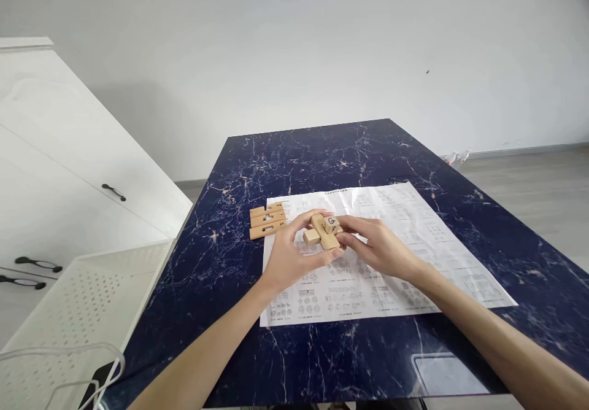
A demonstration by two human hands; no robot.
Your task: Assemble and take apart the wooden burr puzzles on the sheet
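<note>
My left hand (294,255) and my right hand (380,247) together grip a small cluster of interlocked wooden puzzle bars (323,231) just above a large printed instruction sheet (414,238). One bar end bears a handwritten mark. Fingers of both hands are curled round the cluster from either side. Three loose notched wooden bars (267,220) lie side by side on the table, left of the hands, partly on the sheet's corner.
The dark blue marble-patterned table (322,152) fills the middle. A white perforated shelf or tray (87,299) stands at the left edge, beside white cabinets with black handles (114,192). A white cable (69,367) lies bottom left. Grey floor shows at right.
</note>
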